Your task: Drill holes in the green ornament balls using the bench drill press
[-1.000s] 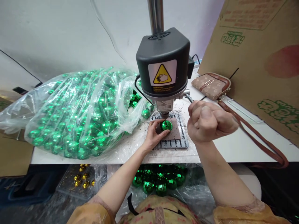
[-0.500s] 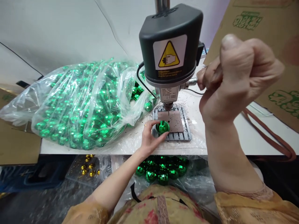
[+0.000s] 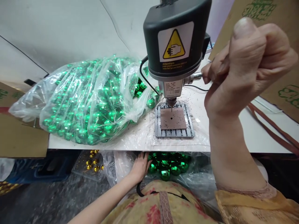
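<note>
My right hand [image 3: 249, 67] is closed around the feed lever [image 3: 196, 76] of a small black bench drill press [image 3: 151, 40]. Under the drill's chuck [image 3: 171, 101], a square brown board [image 3: 167, 123] with a dark hole lies on the slotted metal base [image 3: 175, 134]. No ball rests on the board. Down at my lap, below the table edge, my left hand [image 3: 140, 168] reaches palm down to the left side of a heap of shiny green faceted balls [image 3: 165, 173]. Its fingers are stretched out, with the tips partly hidden among the balls.
A big clear plastic bag [image 3: 77, 105] of green balls lies on the white table [image 3: 130, 137], its mouth beside the drill press. Dark shavings surround the base. Cardboard boxes [image 3: 25, 137] flank the table. Gold balls [image 3: 95, 162] lie in a clear container at lower left.
My left hand has left the board and come down to the balls at my lap; the green ball it held is no longer at the board. My right hand stays on the lever.
</note>
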Available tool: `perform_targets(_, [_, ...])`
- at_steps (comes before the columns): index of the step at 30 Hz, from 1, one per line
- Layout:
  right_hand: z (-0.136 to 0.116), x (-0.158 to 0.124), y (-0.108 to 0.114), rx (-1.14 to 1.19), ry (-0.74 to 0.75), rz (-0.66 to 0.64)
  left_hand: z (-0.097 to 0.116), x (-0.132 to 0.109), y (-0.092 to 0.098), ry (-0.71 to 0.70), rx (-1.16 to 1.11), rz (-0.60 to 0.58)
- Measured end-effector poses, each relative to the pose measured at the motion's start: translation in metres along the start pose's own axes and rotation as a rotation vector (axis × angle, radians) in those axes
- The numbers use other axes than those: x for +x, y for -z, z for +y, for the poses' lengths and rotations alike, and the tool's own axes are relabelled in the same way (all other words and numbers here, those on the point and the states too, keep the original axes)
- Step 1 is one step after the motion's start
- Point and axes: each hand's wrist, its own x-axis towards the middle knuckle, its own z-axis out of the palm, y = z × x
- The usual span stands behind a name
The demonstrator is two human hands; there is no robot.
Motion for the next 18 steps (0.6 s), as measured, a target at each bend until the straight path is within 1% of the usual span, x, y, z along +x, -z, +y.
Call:
perform_targets(2, [0.000, 0.000, 0.001, 0.001, 0.008, -0.009, 0.010, 0.003, 0.009, 0.049, 0.080, -0.042])
perform_targets(4, [0.000, 0.000, 0.002, -0.015, 0.005, -0.014, 0.023, 0.002, 0.033, 0.042, 0.137, -0.091])
perform_targets(6, [0.000, -0.001, 0.003, -0.034, -0.006, -0.018, 0.036, 0.001, 0.069, -0.038, 0.120, -0.169])
perform_targets(7, [0.000, -0.001, 0.003, -0.040, -0.013, -0.023, 0.041, 0.004, 0.090, -0.128, 0.046, -0.219])
perform_targets(8, [0.000, -0.001, 0.004, -0.048, -0.023, -0.024, 0.046, 0.012, 0.112, -0.228, -0.082, -0.251])
perform_targets(9, [0.000, -0.001, 0.004, -0.053, -0.026, -0.018, 0.049, 0.024, 0.134, -0.302, -0.234, -0.266])
perform_targets(10, [0.001, -0.001, 0.004, -0.053, -0.021, -0.011, 0.051, 0.042, 0.154, -0.316, -0.356, -0.182])
perform_targets(12, [0.002, -0.001, 0.004, -0.049, -0.006, -0.002, 0.050, 0.094, 0.186, -0.278, -0.474, 0.143])
perform_targets(13, [0.003, 0.000, 0.005, -0.047, 0.006, -0.002, 0.047, 0.125, 0.197, -0.248, -0.487, 0.302])
perform_targets(14, [0.004, 0.000, 0.005, -0.047, 0.015, -0.006, 0.042, 0.157, 0.205, -0.191, -0.483, 0.416])
perform_targets(15, [0.004, 0.000, 0.005, -0.051, 0.016, -0.012, 0.037, 0.189, 0.211, -0.099, -0.489, 0.500])
perform_targets(16, [0.005, 0.000, 0.005, -0.057, 0.014, -0.016, 0.032, 0.218, 0.213, 0.002, -0.524, 0.538])
perform_targets(17, [0.005, 0.000, 0.006, -0.062, 0.014, -0.019, 0.027, 0.243, 0.214, 0.083, -0.582, 0.537])
perform_targets(18, [0.005, 0.000, 0.006, -0.064, 0.014, -0.025, 0.022, 0.264, 0.214, 0.113, -0.610, 0.532])
